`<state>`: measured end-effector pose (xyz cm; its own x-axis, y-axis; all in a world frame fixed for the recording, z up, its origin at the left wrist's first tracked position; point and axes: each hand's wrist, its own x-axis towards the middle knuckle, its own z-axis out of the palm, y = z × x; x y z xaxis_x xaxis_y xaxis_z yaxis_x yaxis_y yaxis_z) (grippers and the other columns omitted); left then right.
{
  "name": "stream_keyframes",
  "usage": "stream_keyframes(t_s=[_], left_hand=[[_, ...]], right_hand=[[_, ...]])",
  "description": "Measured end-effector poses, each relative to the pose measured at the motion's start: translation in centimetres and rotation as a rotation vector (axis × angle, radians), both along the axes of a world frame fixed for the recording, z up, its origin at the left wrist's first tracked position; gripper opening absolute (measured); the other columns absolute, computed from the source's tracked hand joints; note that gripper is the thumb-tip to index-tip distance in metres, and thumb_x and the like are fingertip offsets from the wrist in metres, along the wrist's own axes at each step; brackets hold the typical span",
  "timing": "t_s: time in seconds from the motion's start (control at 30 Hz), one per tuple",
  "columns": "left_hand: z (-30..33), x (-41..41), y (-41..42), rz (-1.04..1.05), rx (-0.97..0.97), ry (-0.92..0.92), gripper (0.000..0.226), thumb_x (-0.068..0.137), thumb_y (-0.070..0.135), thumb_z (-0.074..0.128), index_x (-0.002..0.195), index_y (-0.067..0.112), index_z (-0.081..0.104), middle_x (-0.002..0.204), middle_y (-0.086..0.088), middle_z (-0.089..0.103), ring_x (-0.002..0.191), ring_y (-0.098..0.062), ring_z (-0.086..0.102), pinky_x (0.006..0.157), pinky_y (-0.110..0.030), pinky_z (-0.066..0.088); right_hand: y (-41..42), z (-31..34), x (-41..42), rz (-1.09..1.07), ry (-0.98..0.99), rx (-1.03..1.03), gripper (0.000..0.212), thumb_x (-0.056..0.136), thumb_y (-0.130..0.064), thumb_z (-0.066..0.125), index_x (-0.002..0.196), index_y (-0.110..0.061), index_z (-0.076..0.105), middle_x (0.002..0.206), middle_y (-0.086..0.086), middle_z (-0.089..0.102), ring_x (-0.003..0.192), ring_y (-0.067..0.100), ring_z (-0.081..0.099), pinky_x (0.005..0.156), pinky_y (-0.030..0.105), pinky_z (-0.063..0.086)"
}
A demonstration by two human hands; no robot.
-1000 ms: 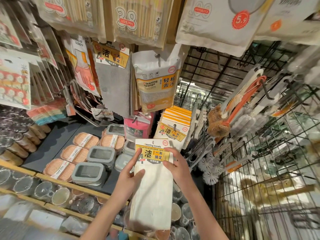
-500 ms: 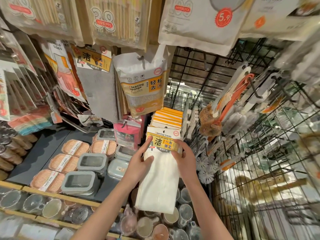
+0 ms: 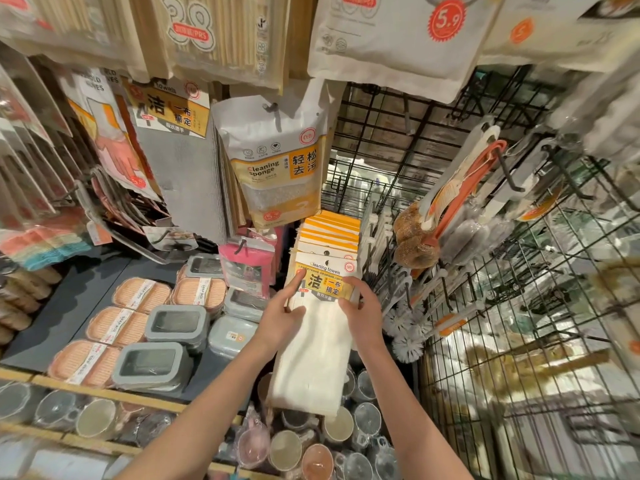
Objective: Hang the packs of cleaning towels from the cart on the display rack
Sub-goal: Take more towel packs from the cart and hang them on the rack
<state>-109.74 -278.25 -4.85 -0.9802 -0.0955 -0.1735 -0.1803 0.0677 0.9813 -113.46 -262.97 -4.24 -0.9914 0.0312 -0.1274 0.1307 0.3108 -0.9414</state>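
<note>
Both hands hold one flat white cloth towel pack with a yellow paper label [image 3: 320,327]. The left hand [image 3: 281,318] pinches its left edge and the right hand [image 3: 360,308] pinches its right edge, at the front of a row of same yellow-topped packs [image 3: 330,230] hanging beside the black wire rack [image 3: 384,140].

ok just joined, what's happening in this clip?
A person is stocking a shop display. Both hands, left hand and right hand, hold a pack of cleaning towels by its yellow header card, pressed up to the front of a row of matching packs on the display rack. Its hang hole sits at the row's front; whether it is on the hook cannot be told. A cleaning sponge pack hangs above.
</note>
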Motion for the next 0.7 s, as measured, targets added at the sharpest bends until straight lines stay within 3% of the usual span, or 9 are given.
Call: stream_keyframes(t_s=[0.07,0.1,0.23,0.33,0.47,0.53,0.6,0.7], left_hand=[[-0.3,-0.2,-0.1,0.003,-0.019,-0.017,0.073,0.089,-0.018,0.046,0.148,0.024,0.035,0.143,0.005,0.041,0.129,-0.002,0.036,0.098,-0.011,0.033],[-0.5,-0.4,-0.2,0.004,-0.034,-0.021,0.073,0.089,-0.019,0.045,0.147,0.024,0.035,0.140,0.003,0.043,0.127,-0.004,0.036,0.096,-0.009,0.033],[-0.7,-1.1,-0.7,-0.013,-0.044,-0.040,0.067,0.088,-0.023,0.040,0.144,0.013,0.041,0.148,-0.006,0.040,0.129,-0.006,0.034,0.078,0.005,0.033],[-0.5,-1.9,-0.8,-0.045,-0.065,-0.058,0.065,0.089,-0.020,0.042,0.145,0.013,0.040,0.150,-0.010,0.040,0.125,-0.006,0.036,0.074,0.004,0.035],[-0.1,-3.1,-0.9,-0.040,-0.027,-0.108,0.062,0.092,-0.015,0.047,0.144,0.017,0.042,0.149,-0.006,0.040,0.141,-0.019,0.032,0.072,0.004,0.036],[-0.1,-3.5,-0.9,-0.042,-0.029,-0.124,0.062,0.091,-0.013,0.049,0.144,0.017,0.042,0.149,-0.003,0.039,0.138,-0.021,0.035,0.068,0.006,0.036],[0.0,-3.8,-1.0,-0.051,-0.014,-0.142,0.064,0.090,-0.013,0.051,0.144,0.019,0.042,0.150,0.000,0.039,0.131,-0.013,0.038,0.075,0.003,0.036],[0.0,-4.3,-0.9,-0.069,0.021,-0.160,0.069,0.088,-0.011,0.056,0.145,0.024,0.040,0.152,0.004,0.035,0.139,-0.014,0.031,0.092,-0.011,0.029]], right_hand=[[-0.2,0.0,-0.1,0.018,0.003,-0.002,0.040,0.084,0.009,0.052,0.113,-0.018,0.059,0.124,0.003,0.053,0.114,0.017,0.048,0.082,0.017,0.042],[-0.4,-0.1,-0.2,0.024,0.007,0.004,0.040,0.083,0.009,0.051,0.112,-0.017,0.058,0.123,0.003,0.052,0.112,0.017,0.048,0.078,0.014,0.041],[-0.9,-0.3,-0.5,0.004,-0.050,-0.052,0.037,0.083,0.007,0.051,0.107,-0.021,0.057,0.121,0.007,0.043,0.109,0.019,0.044,0.083,0.029,0.043],[-1.1,-0.4,-0.9,-0.013,-0.075,-0.080,0.036,0.084,0.003,0.053,0.104,-0.027,0.057,0.108,-0.007,0.039,0.106,0.021,0.044,0.076,0.021,0.041],[-1.3,-0.6,-1.5,-0.013,-0.117,-0.096,0.037,0.086,-0.001,0.052,0.111,-0.027,0.057,0.123,0.003,0.033,0.116,0.020,0.041,0.096,0.035,0.042],[-1.5,-0.7,-1.7,-0.014,-0.123,-0.103,0.037,0.086,0.001,0.053,0.114,-0.024,0.057,0.129,0.008,0.034,0.119,0.023,0.042,0.100,0.042,0.042],[-1.7,-0.7,-1.9,-0.013,-0.129,-0.124,0.038,0.086,0.003,0.052,0.117,-0.020,0.056,0.134,0.010,0.036,0.121,0.026,0.042,0.100,0.042,0.041],[-1.7,-0.6,-2.3,0.004,-0.134,-0.115,0.043,0.085,0.004,0.052,0.123,-0.016,0.053,0.137,0.010,0.036,0.124,0.025,0.041,0.101,0.040,0.040]])
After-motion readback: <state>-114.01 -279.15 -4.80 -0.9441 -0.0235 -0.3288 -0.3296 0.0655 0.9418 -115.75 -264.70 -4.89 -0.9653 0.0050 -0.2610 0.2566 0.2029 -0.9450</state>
